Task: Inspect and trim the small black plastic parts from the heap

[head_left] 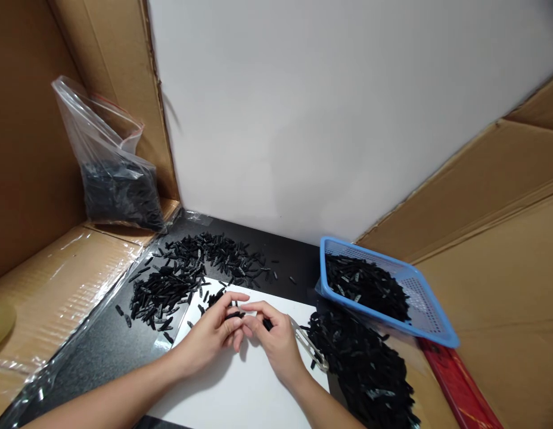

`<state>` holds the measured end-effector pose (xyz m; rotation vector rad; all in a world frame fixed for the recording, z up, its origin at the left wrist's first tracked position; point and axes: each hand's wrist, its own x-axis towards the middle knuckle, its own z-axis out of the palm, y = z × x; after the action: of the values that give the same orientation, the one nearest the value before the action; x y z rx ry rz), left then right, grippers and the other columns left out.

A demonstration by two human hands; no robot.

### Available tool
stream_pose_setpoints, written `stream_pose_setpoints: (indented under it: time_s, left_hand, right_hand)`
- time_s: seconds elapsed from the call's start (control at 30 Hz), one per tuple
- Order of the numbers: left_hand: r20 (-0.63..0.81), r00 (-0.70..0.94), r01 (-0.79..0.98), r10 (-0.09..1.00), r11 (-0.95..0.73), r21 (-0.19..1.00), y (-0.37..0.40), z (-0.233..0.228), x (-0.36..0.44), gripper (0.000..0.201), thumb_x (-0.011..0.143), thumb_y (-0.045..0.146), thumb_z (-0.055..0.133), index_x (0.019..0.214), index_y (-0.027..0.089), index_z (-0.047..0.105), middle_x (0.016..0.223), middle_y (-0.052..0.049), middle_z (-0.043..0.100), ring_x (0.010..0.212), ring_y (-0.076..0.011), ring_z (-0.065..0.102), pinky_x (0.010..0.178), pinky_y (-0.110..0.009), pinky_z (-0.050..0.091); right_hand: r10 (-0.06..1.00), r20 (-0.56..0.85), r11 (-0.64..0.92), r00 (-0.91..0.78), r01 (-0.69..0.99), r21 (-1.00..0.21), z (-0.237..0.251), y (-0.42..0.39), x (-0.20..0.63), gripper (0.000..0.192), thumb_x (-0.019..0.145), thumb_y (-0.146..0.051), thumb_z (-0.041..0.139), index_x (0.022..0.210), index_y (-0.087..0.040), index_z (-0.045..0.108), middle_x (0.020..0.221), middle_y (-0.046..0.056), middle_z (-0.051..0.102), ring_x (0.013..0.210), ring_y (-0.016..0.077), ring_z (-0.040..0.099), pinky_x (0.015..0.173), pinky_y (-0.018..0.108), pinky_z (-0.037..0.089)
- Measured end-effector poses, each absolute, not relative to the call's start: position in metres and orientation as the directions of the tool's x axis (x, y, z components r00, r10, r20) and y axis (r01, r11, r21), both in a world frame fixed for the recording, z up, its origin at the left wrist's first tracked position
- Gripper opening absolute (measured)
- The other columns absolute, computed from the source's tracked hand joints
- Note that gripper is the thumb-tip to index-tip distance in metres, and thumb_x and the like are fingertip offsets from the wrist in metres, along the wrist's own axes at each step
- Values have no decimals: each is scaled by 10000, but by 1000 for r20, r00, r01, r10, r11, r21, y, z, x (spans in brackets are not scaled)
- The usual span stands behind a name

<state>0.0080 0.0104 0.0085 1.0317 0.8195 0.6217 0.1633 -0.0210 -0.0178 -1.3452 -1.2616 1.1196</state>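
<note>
Over a white board, both hands meet fingertip to fingertip. My left hand is closed, pinching a small dark strip between thumb and fingers. The thumb and forefinger of my right hand press together at the strip's right end. A slim silver-grey metal tool with a slotted handle sticks out behind the right hand; its other end is hidden, so I cannot tell whether the palm grips it. Another black bit shows under the right fingers. A few loose black strips lie just beyond the left hand.
Heaped black strips spread over the dark tabletop at left. A larger black pile lies at right, below a blue basket part-filled with black pieces. A clear bag leans against cardboard. A white wall rises behind.
</note>
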Motion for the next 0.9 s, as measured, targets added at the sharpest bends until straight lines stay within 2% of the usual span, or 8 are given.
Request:
stream_pose_setpoints:
  time_s: [0.17, 0.27, 0.4, 0.5, 0.63, 0.77, 0.9]
  left_hand:
    - [-289, 555, -16, 780, 357, 934, 10, 8, 9, 359, 862, 423, 597, 1123, 201, 493, 742, -6, 644, 541, -113, 460, 552, -259, 294]
    - [-351, 512, -73, 784, 446, 892, 11, 7, 10, 355, 853, 446, 598, 1086, 187, 530, 719, 5, 615, 561, -112, 449, 545, -252, 268]
    - [-414, 491, -184, 767, 556, 811, 11, 6, 10, 386, 810, 438, 646, 1089, 185, 563, 623, 45, 535, 576, -116, 436, 580, -249, 286]
    - [-420, 469, -178, 777, 549, 817, 11, 4, 8, 421, 768, 451, 700, 1075, 193, 571, 667, 37, 562, 573, -107, 435, 579, -247, 282]
    - [-411, 465, -137, 785, 522, 842, 12, 4, 7, 392, 737, 513, 715, 897, 183, 576, 591, 47, 545, 567, -106, 435, 584, -234, 281]
    - [-413, 458, -135, 787, 521, 843, 13, 8, 9, 374, 731, 502, 725, 778, 172, 555, 596, 41, 564, 542, -87, 398, 568, -218, 272]
    - [-426, 424, -77, 799, 501, 862, 14, 11, 10, 314, 748, 430, 728, 758, 150, 587, 629, 23, 596, 523, -73, 358, 529, -212, 232]
  right_hand:
    - [998, -28, -30, 64, 34, -999, -19, -17, 165, 193, 806, -348, 664, 764, -177, 742, 556, 3, 630, 555, 163, 522, 582, 287, 401]
    - [994, -57, -53, 92, -49, -997, -19, -15, 167, 215, 798, -372, 676, 718, -178, 725, 573, 6, 650, 541, 150, 516, 563, 276, 405]
    - [991, -92, -84, 96, -85, -993, -21, -14, 167, 261, 776, -422, 695, 738, -168, 743, 616, 20, 674, 470, 111, 441, 445, 238, 329]
    - [991, -87, -82, 98, -59, -995, -22, -15, 168, 293, 792, -445, 676, 756, -165, 755, 685, 42, 710, 445, 92, 400, 402, 226, 270]
    - [991, -82, -79, 106, -34, -996, -22, -15, 168, 292, 805, -440, 662, 755, -169, 758, 707, 50, 722, 433, 87, 372, 390, 231, 233]
    - [990, -85, -81, 115, -41, -996, -23, -15, 168, 279, 792, -436, 679, 781, -169, 760, 619, 27, 664, 436, 91, 354, 395, 235, 224]
    - [987, -93, -83, 131, -80, -993, -26, -15, 169, 290, 778, -448, 697, 812, -168, 761, 500, -32, 491, 429, 86, 307, 390, 231, 200]
